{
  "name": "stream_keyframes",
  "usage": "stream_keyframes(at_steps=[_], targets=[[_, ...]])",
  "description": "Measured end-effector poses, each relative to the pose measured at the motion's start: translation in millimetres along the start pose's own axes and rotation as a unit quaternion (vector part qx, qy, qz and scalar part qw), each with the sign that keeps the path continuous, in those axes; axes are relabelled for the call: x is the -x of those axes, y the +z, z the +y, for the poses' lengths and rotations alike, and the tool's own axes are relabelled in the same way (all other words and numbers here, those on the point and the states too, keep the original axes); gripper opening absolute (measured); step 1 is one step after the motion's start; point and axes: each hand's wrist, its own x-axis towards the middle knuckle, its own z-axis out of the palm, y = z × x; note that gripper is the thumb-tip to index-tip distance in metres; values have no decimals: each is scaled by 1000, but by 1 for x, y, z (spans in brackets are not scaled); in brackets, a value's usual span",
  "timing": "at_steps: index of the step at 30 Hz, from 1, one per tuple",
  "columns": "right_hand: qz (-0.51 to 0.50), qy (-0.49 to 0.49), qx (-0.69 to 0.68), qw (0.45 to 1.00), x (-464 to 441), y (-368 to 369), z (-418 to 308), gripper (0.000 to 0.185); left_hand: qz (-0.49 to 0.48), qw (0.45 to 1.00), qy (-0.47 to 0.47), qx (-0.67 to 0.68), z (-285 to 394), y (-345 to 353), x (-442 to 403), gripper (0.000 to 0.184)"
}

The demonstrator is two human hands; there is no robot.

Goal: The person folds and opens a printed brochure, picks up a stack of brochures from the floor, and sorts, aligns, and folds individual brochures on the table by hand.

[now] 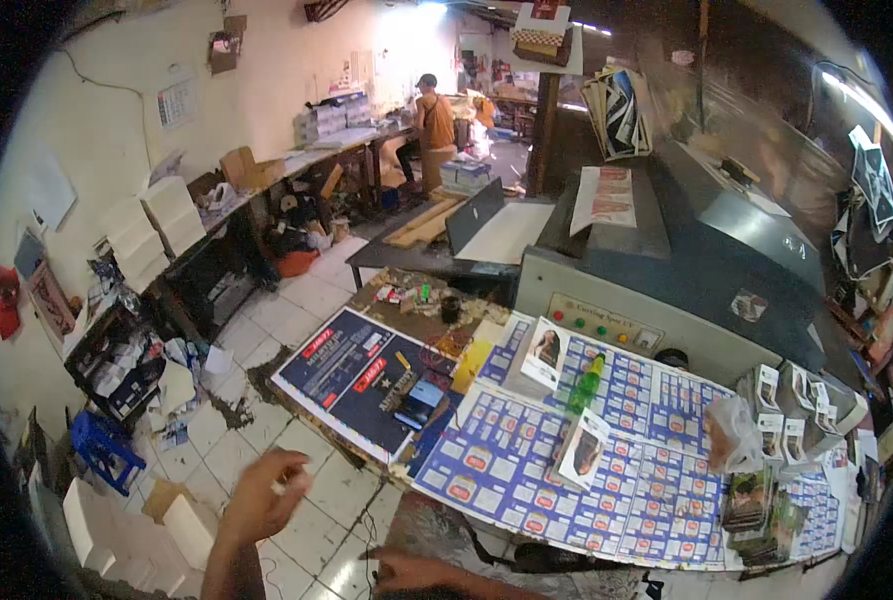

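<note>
1. While the tiled floor (311,437) gives open room left of the work, a grey machine (541,290) bounds the far side.
2. Before it stands the table (416,320), its near edge facing the person, well filled toward the right.
3. Blue printed sheets (496,450) cover the table's right part up to that edge; a dark poster (326,370) lies on the left part, its near corner closest to the hands.
4. At the right, picture packs (796,395) stand beside a clear bag (734,435), leaving little room there.
5. The left hand (271,495) hangs over the floor, fingers loosely bent, nothing visible in them. The right hand (406,572) is low and dark; I cannot tell whether it grips anything. I judge this a moment between holds; touching the poster would call for reaching forward, past its edge.
6. The blue box (422,402) and green bottle (586,385) would need skirting.
</note>
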Motion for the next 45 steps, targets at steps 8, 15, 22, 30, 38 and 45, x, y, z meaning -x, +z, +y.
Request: stream_keyframes(at_steps=[8, 15, 22, 30, 38, 45], targets=[[-97, 29, -102, 990, 23, 12, 14, 43, -360, 929, 28, 85, -77, 113, 101, 66], [25, 180, -108, 977, 144, -79, -92, 40, -437, 871, -60, 217, -57, 163, 94, 29], [315, 320, -9, 894, 286, -93, -166, 31, -384, 912, -46, 138, -22, 171, 55, 23], [698, 239, -117, 664, 418, -33, -220, 28, -399, 905, -10, 148, -12, 181, 34, 22], [692, 102, 85, 709, 471, -12, -219, 47, -388, 915, 47, 101, 16, 169, 23, 20], [316, 140, 31, 938, 231, -21, -96, 81, -449, 866, 194, 109, 44, 178, 33, 18]])
